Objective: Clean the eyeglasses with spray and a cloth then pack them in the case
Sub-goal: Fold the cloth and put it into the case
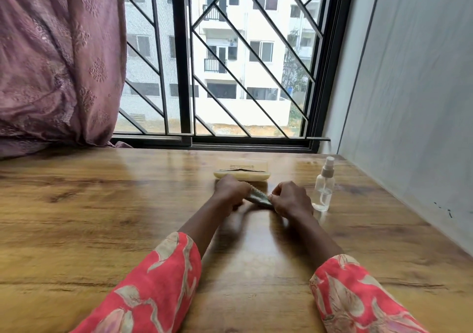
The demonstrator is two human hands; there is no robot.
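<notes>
At frame centre, a folded cloth (258, 198) is gripped by the left hand (231, 189) and right hand (290, 199). The eyeglasses (242, 170) lie in the open case (243, 176) just behind. Folding seems underway; tucking the cloth in and closing likely follow.

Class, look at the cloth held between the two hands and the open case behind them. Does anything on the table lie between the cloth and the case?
Nothing visible does. The cloth is held by the left hand and right hand, directly in front of the open case. The spray bottle stands off to the right, clear of that path.
</notes>
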